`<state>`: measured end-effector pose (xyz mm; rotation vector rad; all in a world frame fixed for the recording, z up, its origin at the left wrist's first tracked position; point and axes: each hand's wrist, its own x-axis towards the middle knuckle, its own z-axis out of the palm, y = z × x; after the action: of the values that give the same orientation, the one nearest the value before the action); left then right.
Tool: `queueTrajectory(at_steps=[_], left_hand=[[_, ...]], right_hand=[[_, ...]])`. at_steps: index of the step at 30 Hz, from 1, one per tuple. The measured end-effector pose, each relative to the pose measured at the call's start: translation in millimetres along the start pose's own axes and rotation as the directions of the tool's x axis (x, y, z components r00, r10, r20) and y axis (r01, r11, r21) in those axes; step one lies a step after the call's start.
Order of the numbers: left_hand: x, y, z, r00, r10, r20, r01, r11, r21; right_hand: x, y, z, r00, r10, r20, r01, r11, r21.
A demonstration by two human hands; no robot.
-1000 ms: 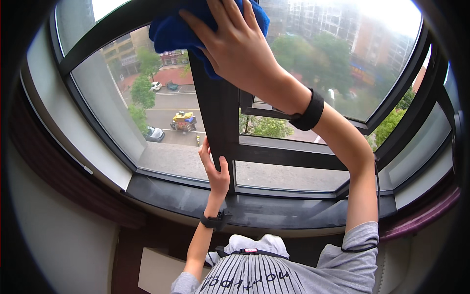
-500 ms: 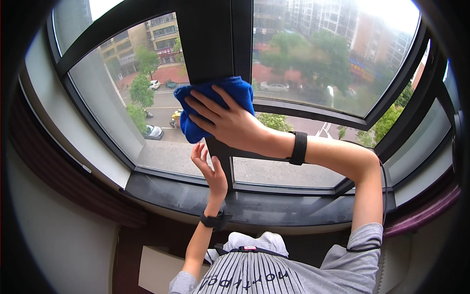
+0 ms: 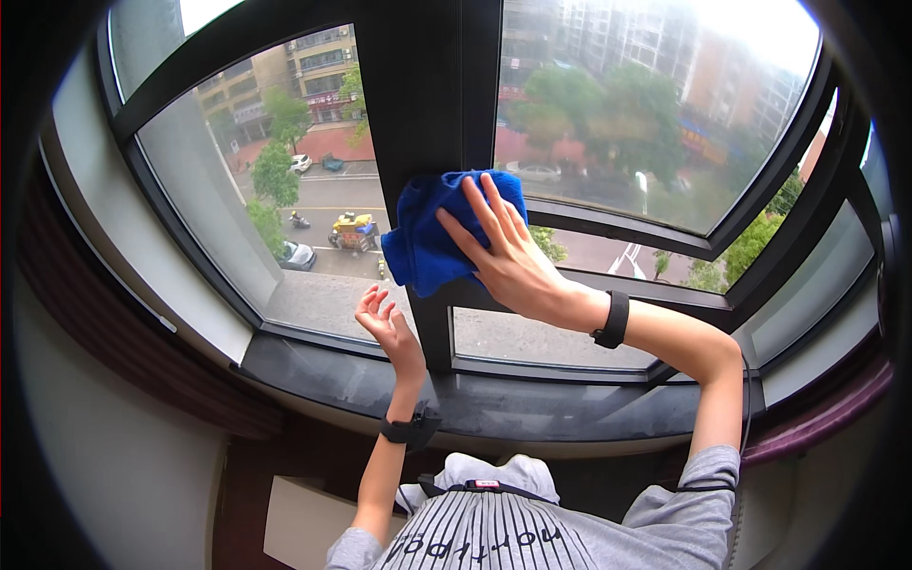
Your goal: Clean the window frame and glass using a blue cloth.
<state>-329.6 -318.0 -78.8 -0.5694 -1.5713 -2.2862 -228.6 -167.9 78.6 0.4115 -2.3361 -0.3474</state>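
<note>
My right hand point(image 3: 521, 274) lies over a folded blue cloth point(image 3: 426, 233), fingers stretched across it, pressing it against the dark window frame point(image 3: 416, 104). The cloth covers part of the upright post and reaches the lower left corner of the tilted-out right sash. Its left end hangs in front of the left glass pane point(image 3: 328, 190). Below the cloth, my left hand point(image 3: 394, 332) is raised with loosely bent, parted fingers and holds nothing. It is apart from the cloth, near the bottom of the left pane.
A dark window sill point(image 3: 532, 408) runs below the frame. The opened right sash point(image 3: 617, 223) juts outward, its glass hazy. Purple curtains point(image 3: 817, 427) hang at both sides. A pale box-like piece point(image 3: 304, 522) stands low at the left. Outside lie a street, trees and vehicles.
My right hand has slid the cloth to the right and slightly down along the post, and its fingers now point more upward. My left hand has moved a little left and down.
</note>
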Motion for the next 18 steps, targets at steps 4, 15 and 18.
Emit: queueTrajectory(at_steps=[4, 15, 18], left_hand=[[-6, 0, 3, 1.0, 0.002, 0.029, -0.001, 1.0, -0.029], [-18, 6, 17, 0.985, 0.017, 0.172, -0.022, 0.999, 0.029], [-16, 4, 15, 0.978, 0.061, 0.2, -0.092, 0.985, 0.147]], right_hand=[[-9, -10, 14, 0.935, 0.334, 0.12, -0.345, 0.772, 0.533], [-15, -6, 31, 0.893, 0.385, 0.234, -0.447, 0.688, 0.571], [-5, -3, 30, 0.88, 0.404, 0.249, -0.464, 0.624, 0.628]])
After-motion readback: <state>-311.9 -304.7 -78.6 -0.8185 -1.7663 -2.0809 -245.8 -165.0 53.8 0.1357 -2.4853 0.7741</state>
